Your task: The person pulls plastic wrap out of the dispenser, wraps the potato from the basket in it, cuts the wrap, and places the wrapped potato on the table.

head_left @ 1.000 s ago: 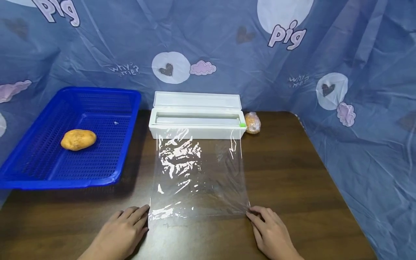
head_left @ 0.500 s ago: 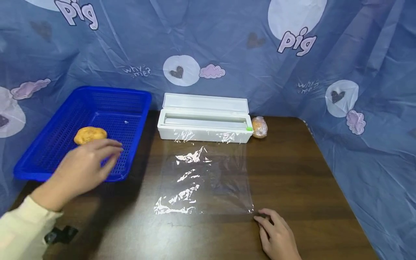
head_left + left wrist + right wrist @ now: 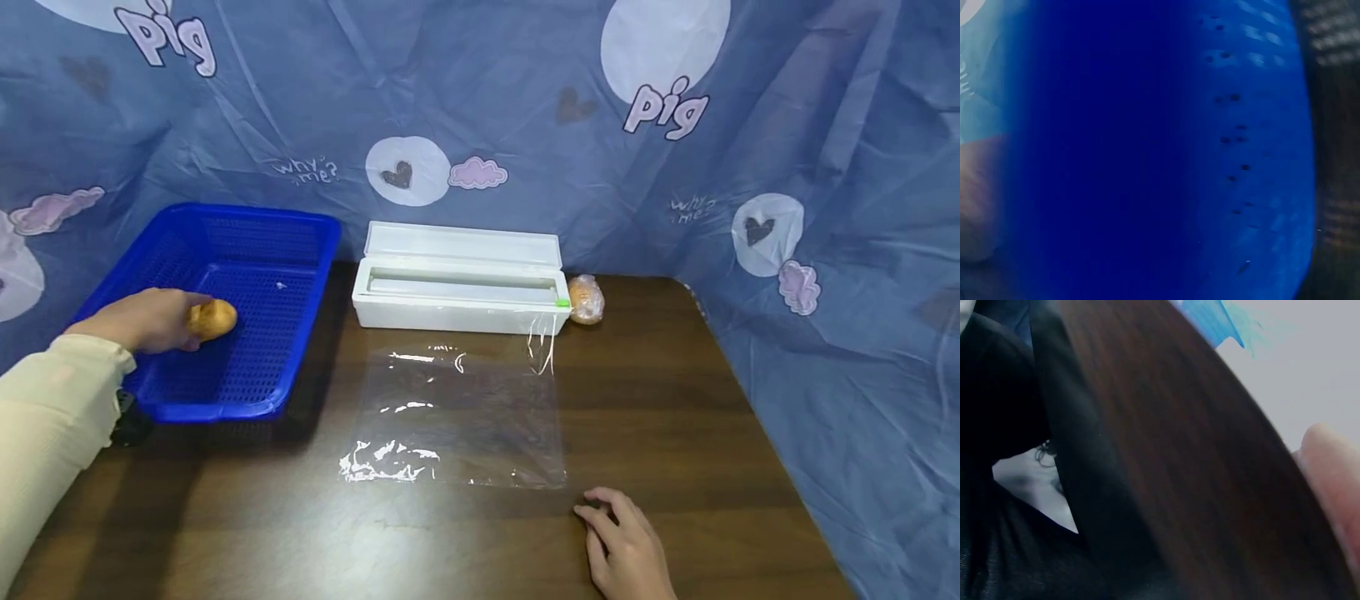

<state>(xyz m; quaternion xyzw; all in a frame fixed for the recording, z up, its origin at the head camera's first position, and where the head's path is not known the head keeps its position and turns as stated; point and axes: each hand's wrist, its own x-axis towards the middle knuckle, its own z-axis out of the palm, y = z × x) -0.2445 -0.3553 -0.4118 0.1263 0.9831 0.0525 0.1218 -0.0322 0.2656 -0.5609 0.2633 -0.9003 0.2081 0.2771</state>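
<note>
While a person's left hand [image 3: 153, 321] grips a potato [image 3: 217, 319] inside a blue basket [image 3: 251, 412], the right hand [image 3: 627, 542] lies over a brown table [image 3: 705, 450], fingers relaxed, just beside a corner of clear film [image 3: 468, 425]. Behind the sheet stands a white box [image 3: 465, 318], lid raised, with a film-wrapped item [image 3: 587, 300] at its right end.

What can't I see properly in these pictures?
Head view: one end of the potato, hidden by the left hand.
Head view: a pale speck in the blue basket, too small to name.
Head view: the right hand's wrist, cut off by the bottom edge.
Left wrist view: no potato shows; the blurry blue basket fills most of it.
</note>
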